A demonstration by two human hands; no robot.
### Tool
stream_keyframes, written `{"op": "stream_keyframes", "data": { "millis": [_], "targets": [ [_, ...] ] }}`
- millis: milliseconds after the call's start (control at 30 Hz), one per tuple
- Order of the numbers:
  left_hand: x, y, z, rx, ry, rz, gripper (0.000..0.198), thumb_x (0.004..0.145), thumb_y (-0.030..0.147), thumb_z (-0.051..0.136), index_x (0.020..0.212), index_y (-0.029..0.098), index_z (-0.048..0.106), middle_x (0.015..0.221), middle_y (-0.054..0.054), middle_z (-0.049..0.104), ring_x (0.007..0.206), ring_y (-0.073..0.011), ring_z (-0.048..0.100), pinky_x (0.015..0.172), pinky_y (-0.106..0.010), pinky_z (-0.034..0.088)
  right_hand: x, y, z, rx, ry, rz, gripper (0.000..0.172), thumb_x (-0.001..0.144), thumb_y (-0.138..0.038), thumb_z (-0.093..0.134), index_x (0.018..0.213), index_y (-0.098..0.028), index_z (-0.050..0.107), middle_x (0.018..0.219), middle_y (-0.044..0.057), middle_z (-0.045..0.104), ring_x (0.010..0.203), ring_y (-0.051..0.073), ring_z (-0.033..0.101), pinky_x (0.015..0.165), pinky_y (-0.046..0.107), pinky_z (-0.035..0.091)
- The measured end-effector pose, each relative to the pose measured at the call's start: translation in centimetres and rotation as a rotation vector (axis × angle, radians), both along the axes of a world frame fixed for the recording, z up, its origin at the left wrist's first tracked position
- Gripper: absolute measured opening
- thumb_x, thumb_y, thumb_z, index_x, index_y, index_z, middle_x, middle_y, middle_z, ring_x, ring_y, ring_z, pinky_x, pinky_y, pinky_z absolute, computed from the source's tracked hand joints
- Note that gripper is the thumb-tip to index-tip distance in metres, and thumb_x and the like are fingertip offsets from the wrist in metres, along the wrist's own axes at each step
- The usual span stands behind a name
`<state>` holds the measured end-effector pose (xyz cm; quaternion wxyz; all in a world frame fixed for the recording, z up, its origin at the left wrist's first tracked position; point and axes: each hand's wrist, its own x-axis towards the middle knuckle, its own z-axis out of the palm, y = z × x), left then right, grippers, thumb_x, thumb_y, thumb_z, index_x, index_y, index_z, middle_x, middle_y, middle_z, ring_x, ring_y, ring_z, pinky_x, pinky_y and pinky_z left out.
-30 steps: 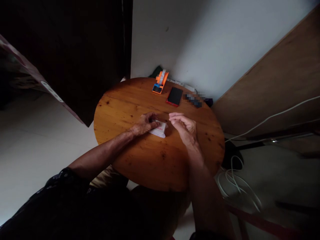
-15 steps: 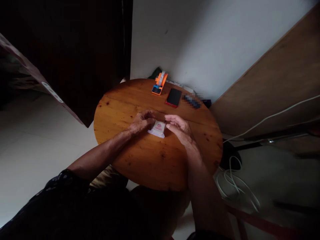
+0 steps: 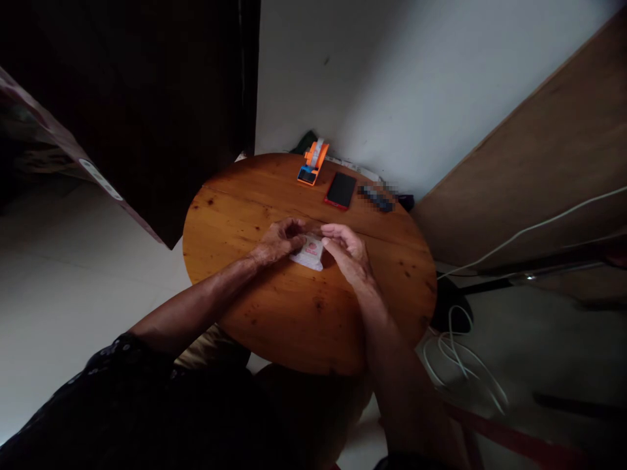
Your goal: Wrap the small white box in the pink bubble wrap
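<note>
A small white packet [image 3: 308, 256] with red print lies on the round wooden table between my hands. My left hand [image 3: 279, 240] is at its upper left, fingers curled and thumb against the packet's edge. My right hand [image 3: 349, 249] is at the right side, its fingers stretched out and apart from the thumb. The right thumb tip meets or nearly meets the packet's upper right corner. Whether something thin and clear spans the gap between my fingertips is too dim to tell.
Toward the back of the table [image 3: 313, 326] stand an orange tape dispenser [image 3: 313, 163], a dark phone-like slab with red edges [image 3: 340, 190] and a blurred dark object [image 3: 376, 198]. Behind is a wall [image 3: 313, 78]. White cable [image 3: 455, 352] loops at the right.
My right hand has shifted slightly left, bringing its thumb closer to the packet. The left hand has barely moved, and the packet stays in place.
</note>
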<state>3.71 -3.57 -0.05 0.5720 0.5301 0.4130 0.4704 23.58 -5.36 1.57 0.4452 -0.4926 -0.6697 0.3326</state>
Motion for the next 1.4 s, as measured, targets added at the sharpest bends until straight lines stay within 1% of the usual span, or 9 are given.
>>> {"op": "stream_keyframes", "data": {
  "millis": [200, 367, 633, 733, 867, 967, 1067, 1233, 1400],
  "targets": [
    [-0.1, 0.0, 0.0, 0.020, 0.042, 0.021, 0.033, 0.073, 0.020, 0.076, 0.102, 0.013, 0.064, 0.094, -0.005, 0.068, 0.081, -0.0136, 0.063, 0.072, -0.026, 0.051, 0.6, 0.9, -1.0, -0.045, 0.080, -0.114, 0.028, 0.080, -0.042, 0.070, 0.102, -0.024, 0.069, 0.108, 0.008, 0.076, 0.101, 0.024, 0.070, 0.094, 0.046, 0.056],
    [0.0, -0.2, 0.4, -0.013, 0.102, 0.056, 0.025, 0.075, 0.018, 0.072, 0.098, 0.012, 0.066, 0.086, -0.002, 0.067, 0.070, -0.0108, 0.059, 0.065, -0.023, 0.049, 0.7, 1.3, -1.5, -0.072, 0.084, -0.168, 0.029, 0.077, -0.044, 0.070, 0.097, -0.023, 0.070, 0.103, 0.008, 0.077, 0.097, 0.025, 0.071, 0.092, 0.045, 0.056],
    [0.1, -0.3, 0.3, 0.053, 0.208, 0.028, 0.027, 0.077, 0.019, 0.072, 0.103, 0.013, 0.069, 0.094, -0.005, 0.070, 0.079, -0.0135, 0.062, 0.071, -0.024, 0.050, 0.8, 2.0, -1.3, -0.260, 0.001, -0.273, 0.038, 0.078, -0.046, 0.066, 0.106, -0.021, 0.071, 0.103, 0.009, 0.077, 0.095, 0.025, 0.070, 0.079, 0.040, 0.057],
    [0.2, -0.2, 0.2, 0.084, 0.262, 0.024, 0.027, 0.078, 0.019, 0.072, 0.104, 0.012, 0.070, 0.100, -0.008, 0.071, 0.084, -0.0156, 0.063, 0.076, -0.027, 0.052, 0.6, 3.3, -1.2, -0.292, -0.034, -0.243, 0.030, 0.079, -0.040, 0.066, 0.102, -0.022, 0.071, 0.098, 0.007, 0.076, 0.091, 0.023, 0.070, 0.081, 0.038, 0.055],
    [0.2, -0.1, 0.1, 0.114, 0.301, 0.033, 0.024, 0.078, 0.021, 0.073, 0.100, 0.013, 0.072, 0.099, -0.007, 0.070, 0.083, -0.0160, 0.063, 0.078, -0.029, 0.052, 0.0, 5.5, -0.9, -0.338, -0.019, -0.153, 0.019, 0.079, -0.033, 0.068, 0.094, -0.022, 0.067, 0.078, 0.002, 0.073, 0.076, 0.019, 0.067, 0.077, 0.036, 0.054],
    [0.1, 0.0, -0.1, 0.143, 0.309, 0.042, 0.021, 0.077, 0.022, 0.074, 0.096, 0.013, 0.073, 0.097, -0.007, 0.069, 0.083, -0.0155, 0.061, 0.077, -0.028, 0.052, -0.5, 6.6, -1.2, -0.336, 0.016, -0.125, 0.023, 0.076, -0.033, 0.070, 0.097, -0.023, 0.065, 0.073, -0.001, 0.070, 0.069, 0.018, 0.065, 0.072, 0.035, 0.054],
    [0.1, 0.1, -0.2, 0.154, 0.334, 0.041, 0.022, 0.078, 0.023, 0.074, 0.097, 0.013, 0.073, 0.096, -0.007, 0.069, 0.082, -0.0154, 0.061, 0.077, -0.028, 0.052, -0.6, 7.0, -1.7, -0.313, 0.058, -0.130, 0.033, 0.074, -0.035, 0.071, 0.104, -0.023, 0.065, 0.074, -0.001, 0.068, 0.070, 0.019, 0.065, 0.071, 0.036, 0.054],
    [0.3, 0.1, 0.0, 0.167, 0.383, 0.050, 0.021, 0.079, 0.022, 0.075, 0.097, 0.013, 0.074, 0.095, -0.006, 0.068, 0.083, -0.0158, 0.060, 0.077, -0.028, 0.050, 0.0, 6.5, -2.3, -0.231, 0.150, -0.098, 0.043, 0.070, -0.036, 0.074, 0.111, -0.024, 0.065, 0.085, 0.001, 0.071, 0.078, 0.020, 0.067, 0.079, 0.041, 0.055],
    [0.2, -0.2, 0.8, 0.162, 0.407, 0.015, 0.016, 0.079, 0.025, 0.076, 0.089, 0.013, 0.072, 0.090, -0.005, 0.066, 0.080, -0.0145, 0.058, 0.073, -0.027, 0.046, -0.2, 5.4, -1.5, -0.140, 0.170, -0.092, 0.044, 0.070, -0.035, 0.073, 0.111, -0.023, 0.066, 0.087, 0.001, 0.072, 0.079, 0.019, 0.066, 0.081, 0.039, 0.054]
  ]
}}
